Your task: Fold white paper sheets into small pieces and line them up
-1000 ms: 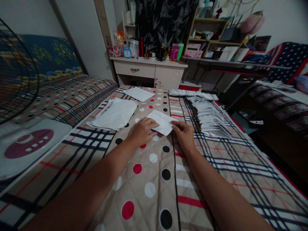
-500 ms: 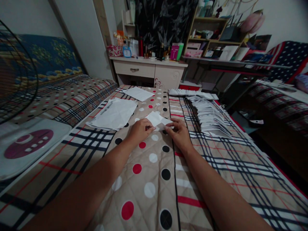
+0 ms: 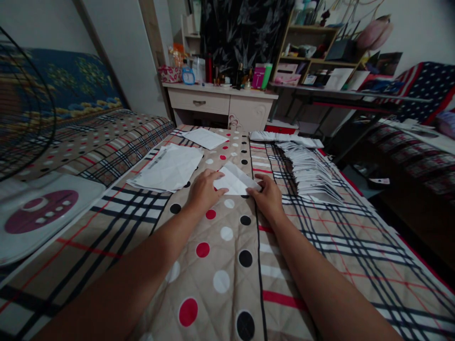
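Between my hands is a folded sheet of white paper (image 3: 235,182), roughly a triangle with its peak pointing away from me. My left hand (image 3: 206,189) pinches its left corner between thumb and fingers. My right hand (image 3: 266,193) holds the right corner the same way. The paper is just over the spotted bedspread (image 3: 223,255). To the left lies a stack of white sheets (image 3: 170,166), with a separate white sheet (image 3: 205,138) behind it. On the right a long row of folded papers (image 3: 311,170) overlaps in a fan.
Another row of folded white papers (image 3: 284,138) lies across the far right of the bed. A white bag with a purple print (image 3: 81,187) sits at the left edge, by a fan's wire guard (image 3: 53,113). Beyond the bed stands a white dresser (image 3: 199,100).
The paper's smaller flaps and open upper part now appear as one larger, smoother triangle. My left fingers have spread a little along its left edge; my right hand has shifted slightly right.
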`<state>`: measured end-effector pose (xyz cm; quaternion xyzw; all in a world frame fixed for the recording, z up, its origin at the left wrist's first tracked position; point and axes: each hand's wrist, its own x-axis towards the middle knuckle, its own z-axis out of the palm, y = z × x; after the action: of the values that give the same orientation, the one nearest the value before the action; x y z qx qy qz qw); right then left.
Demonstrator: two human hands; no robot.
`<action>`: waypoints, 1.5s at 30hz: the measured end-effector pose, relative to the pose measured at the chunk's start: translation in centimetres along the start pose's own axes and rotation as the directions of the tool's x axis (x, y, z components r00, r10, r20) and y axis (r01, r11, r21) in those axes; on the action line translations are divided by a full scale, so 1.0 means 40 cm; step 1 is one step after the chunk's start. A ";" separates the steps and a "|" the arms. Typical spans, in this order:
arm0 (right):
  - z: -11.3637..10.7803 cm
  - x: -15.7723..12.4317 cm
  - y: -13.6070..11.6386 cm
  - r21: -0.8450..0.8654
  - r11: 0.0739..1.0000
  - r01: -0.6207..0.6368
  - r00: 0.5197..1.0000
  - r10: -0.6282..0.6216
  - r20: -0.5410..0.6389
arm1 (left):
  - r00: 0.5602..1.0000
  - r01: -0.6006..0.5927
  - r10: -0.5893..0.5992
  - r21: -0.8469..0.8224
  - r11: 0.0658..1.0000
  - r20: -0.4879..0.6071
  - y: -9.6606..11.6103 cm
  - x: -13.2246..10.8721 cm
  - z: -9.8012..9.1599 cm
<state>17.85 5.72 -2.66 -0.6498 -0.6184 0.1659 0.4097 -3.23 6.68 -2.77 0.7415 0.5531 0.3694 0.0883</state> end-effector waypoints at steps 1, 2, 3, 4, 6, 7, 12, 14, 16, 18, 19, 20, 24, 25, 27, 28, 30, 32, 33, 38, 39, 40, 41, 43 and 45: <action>0.000 0.001 0.003 0.067 0.998 -0.005 1.000 0.005 0.008 | 1.000 0.007 -0.007 0.014 1.000 -0.025 -0.004 0.001 0.000; 0.000 0.001 0.006 0.145 0.989 -0.008 1.000 0.006 0.014 | 0.999 0.019 -0.019 0.014 1.000 -0.043 -0.007 0.003 0.001; 0.001 0.001 0.007 0.228 0.974 -0.010 1.000 0.006 0.020 | 0.998 0.035 -0.035 -0.003 0.999 -0.053 -0.011 0.004 0.002; 0.001 0.001 0.007 0.307 0.952 -0.015 1.000 0.007 0.027 | 0.997 0.053 -0.055 -0.036 0.998 -0.059 -0.015 0.005 0.004; 0.000 -0.001 0.002 0.429 0.903 -0.030 0.999 0.012 0.045 | 0.992 0.102 -0.111 -0.135 0.986 -0.058 -0.022 0.008 0.007; -0.001 -0.002 -0.001 0.472 0.881 -0.036 0.999 0.013 0.052 | 0.988 0.135 -0.149 -0.203 0.970 -0.051 -0.024 0.010 0.009; -0.007 -0.006 -0.013 0.600 0.798 -0.063 0.998 0.032 0.062 | 0.945 0.284 -0.322 -0.635 0.719 0.057 -0.021 0.016 0.009; -0.006 -0.008 -0.013 0.618 0.783 -0.066 0.998 0.041 0.055 | 0.934 0.294 -0.347 -0.737 0.608 0.085 -0.011 0.016 0.005; -0.006 -0.010 -0.015 0.620 0.782 -0.065 0.998 0.056 0.034 | 0.923 0.305 -0.370 -0.785 0.539 0.105 0.000 0.014 0.001; -0.006 -0.015 -0.020 0.614 0.785 -0.082 0.996 0.093 0.013 | 0.918 0.314 -0.380 -0.802 0.509 0.118 0.010 0.010 -0.002; -0.007 -0.018 -0.025 0.614 0.783 -0.099 0.993 0.119 0.007 | 0.917 0.318 -0.380 -0.803 0.504 0.125 0.013 0.009 -0.003; -0.008 -0.023 -0.031 0.616 0.779 -0.120 0.990 0.143 0.012 | 0.916 0.325 -0.379 -0.800 0.504 0.133 0.015 0.007 -0.003; -0.007 -0.047 -0.067 0.631 0.740 -0.234 0.972 0.198 0.128 | 0.908 0.349 -0.392 -0.791 0.503 0.152 0.017 0.005 -0.005; -0.003 -0.055 -0.076 0.638 0.724 -0.262 0.965 0.197 0.173 | 0.907 0.344 -0.396 -0.798 0.495 0.144 0.018 0.004 -0.006; 0.009 -0.070 -0.093 0.661 0.686 -0.304 0.951 0.181 0.250 | 0.909 0.327 -0.393 -0.821 0.468 0.138 0.019 0.004 -0.007; 0.017 -0.078 -0.101 0.668 0.673 -0.318 0.945 0.163 0.285 | 0.912 0.323 -0.385 -0.831 0.454 0.144 0.021 0.004 -0.007; 0.033 -0.090 -0.112 0.669 0.676 -0.309 0.940 0.112 0.321 | 0.917 0.326 -0.364 -0.838 0.439 0.166 0.022 0.003 -0.006; 0.042 -0.097 -0.120 0.674 0.690 -0.263 0.945 0.044 0.324 | 0.919 0.333 -0.353 -0.827 0.453 0.176 0.020 0.004 -0.004; 0.042 -0.098 -0.121 0.677 0.692 -0.249 0.945 0.021 0.326 | 0.920 0.334 -0.351 -0.818 0.469 0.175 0.016 0.005 -0.004; 0.010 -0.071 -0.102 0.702 0.667 -0.251 0.965 0.116 0.235 | 0.918 0.395 -0.286 -0.712 0.580 0.276 -0.008 0.018 -0.020; 0.003 -0.062 -0.094 0.714 0.659 -0.235 0.971 0.124 0.205 | 0.911 0.413 -0.261 -0.680 0.606 0.320 -0.009 0.021 -0.026; -0.002 -0.053 -0.085 0.721 0.656 -0.223 0.974 0.112 0.199 | 0.901 0.427 -0.237 -0.652 0.626 0.363 -0.009 0.023 -0.031; -0.004 -0.046 -0.077 0.719 0.659 -0.223 0.972 0.091 0.218 | 0.891 0.439 -0.219 -0.630 0.640 0.397 -0.007 0.024 -0.036; -0.002 -0.037 -0.064 0.696 0.680 -0.231 0.960 0.042 0.278 | 0.878 0.449 -0.201 -0.603 0.659 0.434 0.000 0.023 -0.041; 0.007 -0.033 -0.054 0.662 0.721 -0.205 0.956 0.003 0.293 | 0.891 0.415 -0.181 -0.582 0.699 0.417 0.005 0.019 -0.039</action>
<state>15.97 4.33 -1.60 -0.4573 -0.5250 0.4926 0.5220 -4.00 6.83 -1.19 0.6119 0.4788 0.3914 0.4930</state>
